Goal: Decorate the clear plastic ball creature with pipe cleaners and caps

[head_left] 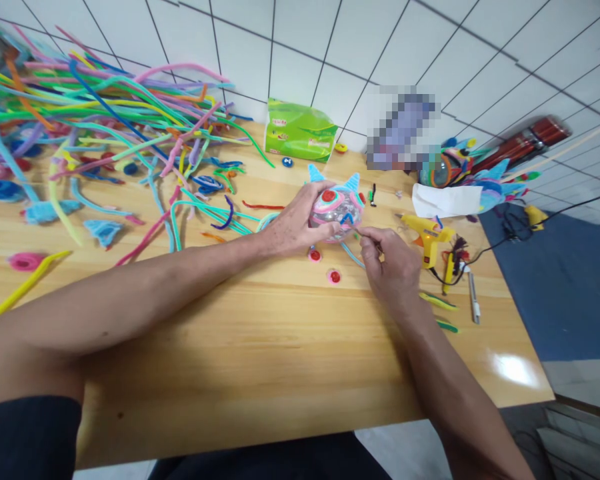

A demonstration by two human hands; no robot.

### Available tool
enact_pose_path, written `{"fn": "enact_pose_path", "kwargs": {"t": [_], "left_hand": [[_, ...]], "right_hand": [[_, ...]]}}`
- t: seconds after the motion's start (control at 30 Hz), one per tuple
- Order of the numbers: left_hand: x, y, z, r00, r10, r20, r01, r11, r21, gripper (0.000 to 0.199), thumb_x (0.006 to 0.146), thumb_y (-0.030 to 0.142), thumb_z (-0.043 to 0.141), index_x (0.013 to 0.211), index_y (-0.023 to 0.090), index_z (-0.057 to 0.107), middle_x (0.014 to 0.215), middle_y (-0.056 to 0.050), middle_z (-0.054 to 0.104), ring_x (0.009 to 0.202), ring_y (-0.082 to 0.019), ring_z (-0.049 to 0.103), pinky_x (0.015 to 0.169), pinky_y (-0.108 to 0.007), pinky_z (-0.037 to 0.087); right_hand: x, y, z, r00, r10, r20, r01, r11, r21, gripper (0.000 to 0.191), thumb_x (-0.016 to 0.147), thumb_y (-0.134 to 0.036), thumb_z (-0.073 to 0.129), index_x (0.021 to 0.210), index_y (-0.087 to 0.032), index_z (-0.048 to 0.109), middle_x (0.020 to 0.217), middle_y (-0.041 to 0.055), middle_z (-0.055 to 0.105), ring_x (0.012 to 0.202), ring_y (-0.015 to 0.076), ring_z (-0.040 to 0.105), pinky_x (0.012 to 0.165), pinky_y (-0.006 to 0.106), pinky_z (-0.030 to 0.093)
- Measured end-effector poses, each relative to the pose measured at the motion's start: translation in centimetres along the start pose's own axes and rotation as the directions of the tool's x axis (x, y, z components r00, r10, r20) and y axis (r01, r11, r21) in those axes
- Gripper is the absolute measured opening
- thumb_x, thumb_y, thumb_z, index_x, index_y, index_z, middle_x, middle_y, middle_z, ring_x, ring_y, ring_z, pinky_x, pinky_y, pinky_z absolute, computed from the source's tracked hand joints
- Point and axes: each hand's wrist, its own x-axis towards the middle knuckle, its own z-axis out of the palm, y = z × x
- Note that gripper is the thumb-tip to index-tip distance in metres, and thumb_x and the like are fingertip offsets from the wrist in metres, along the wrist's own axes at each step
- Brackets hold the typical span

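My left hand is wrapped round the side of a clear round craft animal. It has light-blue pipe-cleaner ears, pink trim and a red disc eye; a small blue bent pipe-cleaner piece shows on its front. My right hand is closed in a pinch on a thin dark stick-like thing, whose tip meets the front of the animal near the blue piece. Most of that thing is hidden by the fingers. Two red discs with pale rims, one lower than the other, lie on the table just below.
Pipe cleaners heap at the left. A green tissue pack stands by the tiled wall. To the right are a yellow glue gun with its cord, a utility knife, a red thermos and a white paper.
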Motion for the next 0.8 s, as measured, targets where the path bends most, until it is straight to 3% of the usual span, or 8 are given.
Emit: {"fn": "enact_pose_path", "kwargs": {"t": [0.17, 0.5, 0.7, 0.8], "left_hand": [[0.05, 0.29, 0.01, 1.000, -0.009, -0.011, 0.009, 1.000, 0.007, 0.079, 0.089, 0.059, 0.077, 0.151, 0.025, 0.042, 0.155, -0.016, 0.055, 0.143, -0.035, 0.056, 0.124, -0.057, 0.048], [-0.02, 0.35, -0.04, 1.000, -0.010, -0.007, 0.010, 1.000, 0.011, 0.077, 0.090, 0.055, 0.076, 0.152, 0.024, 0.041, 0.155, -0.016, 0.055, 0.143, -0.033, 0.057, 0.123, -0.055, 0.049], [-0.03, 0.42, -0.06, 1.000, -0.004, -0.007, 0.004, 1.000, 0.019, 0.076, 0.091, 0.053, 0.076, 0.152, 0.023, 0.042, 0.155, -0.016, 0.055, 0.144, -0.033, 0.056, 0.124, -0.054, 0.047], [-0.04, 0.44, -0.10, 1.000, -0.014, -0.002, 0.014, 1.000, 0.003, 0.078, 0.090, 0.054, 0.076, 0.153, 0.023, 0.042, 0.155, -0.016, 0.055, 0.145, -0.033, 0.056, 0.125, -0.053, 0.047]], "right_hand": [[-0.04, -0.03, -0.20, 0.999, 0.046, 0.020, -0.046, 0.999, 0.005, 0.023, 0.106, -0.020, 0.056, 0.120, -0.027, 0.073, 0.101, 0.0049, 0.083, 0.082, 0.0200, 0.077, 0.075, 0.034, 0.061], [0.03, 0.20, -0.22, 0.999, 0.044, 0.029, -0.043, 0.998, -0.040, 0.020, 0.107, -0.021, 0.056, 0.117, -0.025, 0.073, 0.100, 0.0046, 0.084, 0.078, 0.0184, 0.076, 0.072, 0.032, 0.060], [0.19, 0.14, -0.09, 0.999, -0.016, -0.035, 0.016, 1.000, 0.012, 0.023, 0.104, -0.014, 0.060, 0.119, -0.025, 0.073, 0.100, 0.0035, 0.083, 0.082, 0.0183, 0.077, 0.073, 0.030, 0.059], [0.18, 0.08, -0.11, 0.999, 0.029, -0.018, -0.028, 0.999, 0.029, 0.022, 0.104, -0.016, 0.060, 0.117, -0.026, 0.073, 0.099, 0.0032, 0.083, 0.079, 0.0186, 0.076, 0.072, 0.031, 0.059]]}}
